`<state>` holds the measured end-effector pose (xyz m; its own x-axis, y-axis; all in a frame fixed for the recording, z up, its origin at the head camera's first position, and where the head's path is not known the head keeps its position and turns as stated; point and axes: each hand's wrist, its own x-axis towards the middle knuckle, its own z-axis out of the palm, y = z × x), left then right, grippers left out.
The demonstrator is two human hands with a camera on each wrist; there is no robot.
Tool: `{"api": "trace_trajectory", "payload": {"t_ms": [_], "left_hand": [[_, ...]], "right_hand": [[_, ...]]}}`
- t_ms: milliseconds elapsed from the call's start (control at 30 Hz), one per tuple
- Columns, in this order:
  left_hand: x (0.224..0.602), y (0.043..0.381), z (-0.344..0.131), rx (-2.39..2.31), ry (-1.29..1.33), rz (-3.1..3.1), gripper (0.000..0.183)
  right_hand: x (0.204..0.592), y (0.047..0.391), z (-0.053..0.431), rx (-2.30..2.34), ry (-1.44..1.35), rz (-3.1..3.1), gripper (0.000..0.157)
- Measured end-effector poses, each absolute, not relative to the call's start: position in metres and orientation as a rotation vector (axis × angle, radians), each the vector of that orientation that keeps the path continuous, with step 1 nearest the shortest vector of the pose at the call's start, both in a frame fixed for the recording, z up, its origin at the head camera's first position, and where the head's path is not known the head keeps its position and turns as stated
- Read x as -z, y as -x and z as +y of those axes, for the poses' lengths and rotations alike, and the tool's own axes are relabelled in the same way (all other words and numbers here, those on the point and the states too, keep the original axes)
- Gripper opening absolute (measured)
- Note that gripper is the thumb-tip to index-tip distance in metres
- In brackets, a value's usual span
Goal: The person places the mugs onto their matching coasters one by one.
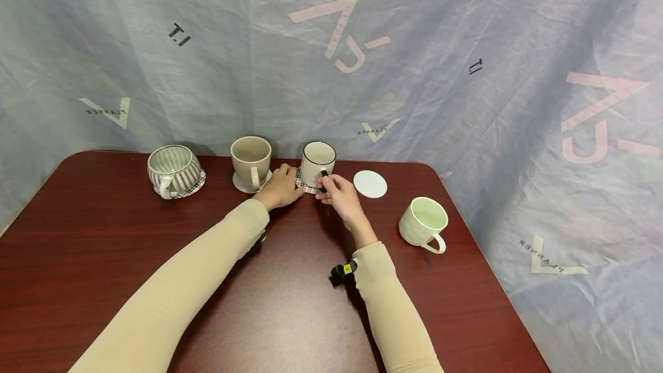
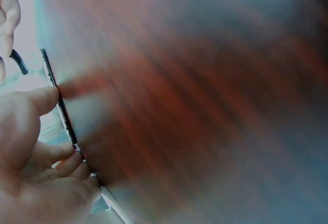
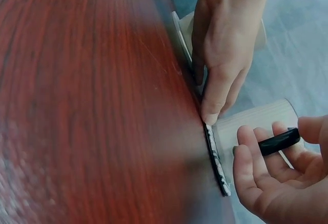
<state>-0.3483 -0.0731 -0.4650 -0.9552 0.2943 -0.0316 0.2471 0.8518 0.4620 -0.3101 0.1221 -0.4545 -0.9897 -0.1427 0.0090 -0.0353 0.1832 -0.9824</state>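
A white ribbed mug [image 1: 312, 168] with a black rim stands on a checked coaster [image 1: 309, 190] near the table's back edge. My right hand [image 1: 342, 195] pinches the mug's black handle [image 3: 279, 142] between thumb and fingers. From the left, my left hand [image 1: 281, 187] holds the edge of that coaster, its thumb at the front. The left wrist view shows the thumb [image 2: 47, 100] on the coaster's dark rim, with the other fingers bent beside it. Just left of this hand, a beige mug [image 1: 247, 157] rests on a round pale coaster [image 1: 239, 183].
A striped round cup [image 1: 178, 174] sits on another checked coaster [image 1: 199, 183] at the far left. A bare white coaster [image 1: 370, 183] lies right of my right hand. Farther right, a pale green mug [image 1: 416, 227] stands directly on the table [image 1: 290, 304]. A printed cloth [image 1: 233, 62] hangs behind.
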Motion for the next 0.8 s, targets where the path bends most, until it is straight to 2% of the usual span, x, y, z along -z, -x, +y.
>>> {"api": "trace_trajectory", "payload": {"t_ms": [800], "left_hand": [[0.4653,0.3482,-0.0747,-0.745,-0.44,2.911,0.067]], "right_hand": [[0.4463,0.3111,0.1322,2.029,0.079,2.363,0.031]]}}
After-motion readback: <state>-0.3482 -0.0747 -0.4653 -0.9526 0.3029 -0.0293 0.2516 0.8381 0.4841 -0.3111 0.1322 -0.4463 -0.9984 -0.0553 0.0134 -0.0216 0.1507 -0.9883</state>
